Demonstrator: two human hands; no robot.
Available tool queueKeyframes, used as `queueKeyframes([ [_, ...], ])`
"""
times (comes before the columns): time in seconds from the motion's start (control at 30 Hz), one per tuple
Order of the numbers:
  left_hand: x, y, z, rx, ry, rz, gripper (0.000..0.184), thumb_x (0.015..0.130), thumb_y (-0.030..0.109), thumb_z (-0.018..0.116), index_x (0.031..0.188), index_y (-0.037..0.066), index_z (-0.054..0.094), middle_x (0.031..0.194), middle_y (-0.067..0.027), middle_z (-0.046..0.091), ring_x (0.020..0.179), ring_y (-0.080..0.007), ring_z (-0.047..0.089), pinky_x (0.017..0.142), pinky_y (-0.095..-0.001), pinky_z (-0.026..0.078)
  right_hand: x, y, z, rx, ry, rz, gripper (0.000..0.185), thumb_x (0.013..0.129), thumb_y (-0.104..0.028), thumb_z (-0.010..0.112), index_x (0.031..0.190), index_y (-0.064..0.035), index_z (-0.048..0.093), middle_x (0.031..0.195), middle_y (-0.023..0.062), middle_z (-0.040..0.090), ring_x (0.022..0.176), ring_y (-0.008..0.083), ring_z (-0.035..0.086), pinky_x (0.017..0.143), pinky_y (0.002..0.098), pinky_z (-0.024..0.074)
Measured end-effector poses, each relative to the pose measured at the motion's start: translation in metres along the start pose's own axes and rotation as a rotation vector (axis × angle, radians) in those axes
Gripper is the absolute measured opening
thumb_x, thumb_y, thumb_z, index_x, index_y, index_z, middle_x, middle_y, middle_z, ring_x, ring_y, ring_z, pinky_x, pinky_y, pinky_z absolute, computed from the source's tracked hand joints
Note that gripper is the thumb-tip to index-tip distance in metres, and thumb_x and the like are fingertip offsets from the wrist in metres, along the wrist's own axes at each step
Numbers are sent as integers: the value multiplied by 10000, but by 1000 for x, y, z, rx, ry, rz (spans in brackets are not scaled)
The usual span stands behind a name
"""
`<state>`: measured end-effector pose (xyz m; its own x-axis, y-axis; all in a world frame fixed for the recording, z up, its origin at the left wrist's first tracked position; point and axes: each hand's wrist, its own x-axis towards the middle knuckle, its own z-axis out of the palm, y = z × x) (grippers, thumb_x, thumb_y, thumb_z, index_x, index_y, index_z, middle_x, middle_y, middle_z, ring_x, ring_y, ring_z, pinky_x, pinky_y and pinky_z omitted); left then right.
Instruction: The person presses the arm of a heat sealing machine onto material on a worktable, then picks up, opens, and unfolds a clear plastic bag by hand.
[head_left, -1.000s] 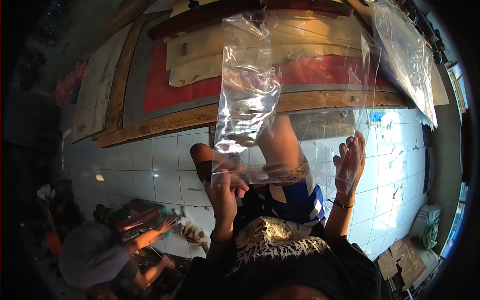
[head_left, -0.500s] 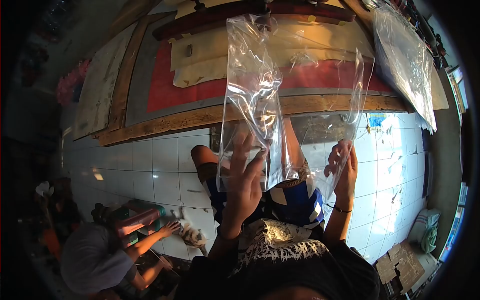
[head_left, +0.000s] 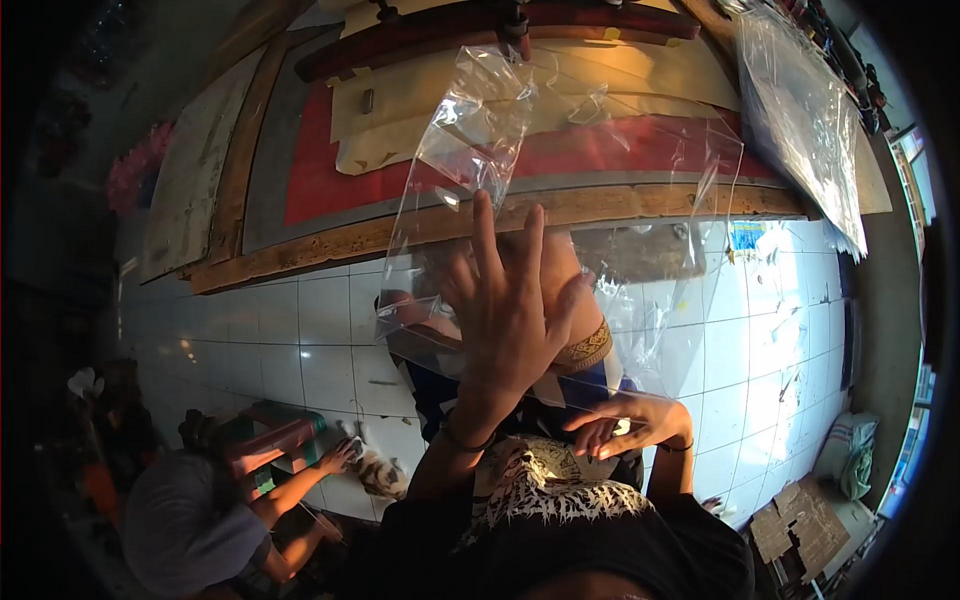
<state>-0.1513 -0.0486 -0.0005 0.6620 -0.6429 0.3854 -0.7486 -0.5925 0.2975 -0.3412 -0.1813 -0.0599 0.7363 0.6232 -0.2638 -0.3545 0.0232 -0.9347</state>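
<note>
A large, wrinkled clear plastic sheet (head_left: pixel 690 210) spreads in front of me, from the bench top down over my lap; whether it is a bag I cannot tell. My left hand (head_left: pixel 510 320) lies flat against it near the middle, fingers spread and pointing up towards the bench. Bright creases gather in the sheet's upper left part, beyond my fingertips. Close to my body, by the sheet's lower edge, my right hand (head_left: pixel 640 422) points left with loosely bent fingers held apart, and nothing shows in it.
The wooden-edged bench (head_left: pixel 400 232) carries red sheeting (head_left: pixel 310 180), brown paper (head_left: pixel 370 130) and a dark red bar (head_left: pixel 420 48). A stack of clear plastic (head_left: pixel 800 120) lies at the right. Lower left, a person (head_left: pixel 190 520) reaches towards a cat (head_left: pixel 378 475) beside a stool (head_left: pixel 270 440).
My right hand has let go of the sheet's right side and come down towards my body. My left hand has moved up and spread over the sheet, which now lies wider and flatter.
</note>
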Motion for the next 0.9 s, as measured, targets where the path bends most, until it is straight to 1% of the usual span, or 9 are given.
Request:
queueKeyframes([
  [0.07,11,4,-7,70,-36,-22,584,904,448,562,1399,158,451,1398,-176,393,1180,-334,444,950,-501,304,19,-15,15,57,154,-130,636,943,-233,606,1471,-76,288,1140,121,651,939,175,656,836,304,525],
  [0.1,15,4,-6,34,76,19,500,900,369,603,1333,139,505,1219,-123,506,1092,-282,510,922,-505,322,31,-19,18,92,188,-241,716,932,-105,597,1492,-29,158,1237,211,581,991,240,642,859,329,527],
  [0.23,31,-5,-8,-16,106,33,346,901,306,616,1183,107,599,969,-86,538,885,-267,582,844,-452,395,71,-13,40,516,729,-645,646,953,-134,559,1480,-56,194,1363,227,450,1129,277,562,937,392,474],
  [0.33,37,-16,-2,-135,57,-18,305,903,268,621,1170,121,611,943,-74,525,868,-269,573,813,-437,420,71,-9,27,5,1198,-539,635,949,-144,565,1466,-34,213,1373,244,424,1165,304,541,975,433,448],
  [0.4,41,-23,1,-183,-3,-47,293,887,199,621,1173,135,614,968,-72,528,909,-265,561,805,-435,430,77,-28,14,87,1201,-819,564,952,-194,559,1411,12,304,1413,234,402,1268,334,463,1063,451,362],
  [0.57,59,-20,-7,-21,229,140,495,773,26,584,1252,151,569,1172,-74,541,1062,-258,529,915,-439,377,74,-79,-33,-793,1442,-611,479,904,-116,572,1354,-29,435,1392,211,449,1328,382,385,1108,468,279],
  [0.7,80,-28,-2,-41,218,209,514,843,207,601,1330,83,494,1401,-105,463,1175,-262,510,985,-425,335,85,-113,-66,-911,1604,-509,441,865,-123,582,1300,-72,528,1361,140,507,1320,334,397,1108,464,268],
  [0.8,80,-31,22,-13,203,172,540,895,339,560,1354,68,474,1451,-144,416,1239,-263,492,1023,-419,314,97,-91,-91,-1344,1760,-200,382,857,-139,582,1238,-110,596,1333,72,542,1272,282,442,1101,448,264],
  [0.9,80,-33,24,-8,132,157,632,903,425,545,1385,36,423,1472,-175,382,1285,-269,463,1046,-425,301,97,-88,-87,-1329,1766,-171,343,858,-141,583,1197,-134,630,1315,48,557,1235,256,464,1094,437,257],
])
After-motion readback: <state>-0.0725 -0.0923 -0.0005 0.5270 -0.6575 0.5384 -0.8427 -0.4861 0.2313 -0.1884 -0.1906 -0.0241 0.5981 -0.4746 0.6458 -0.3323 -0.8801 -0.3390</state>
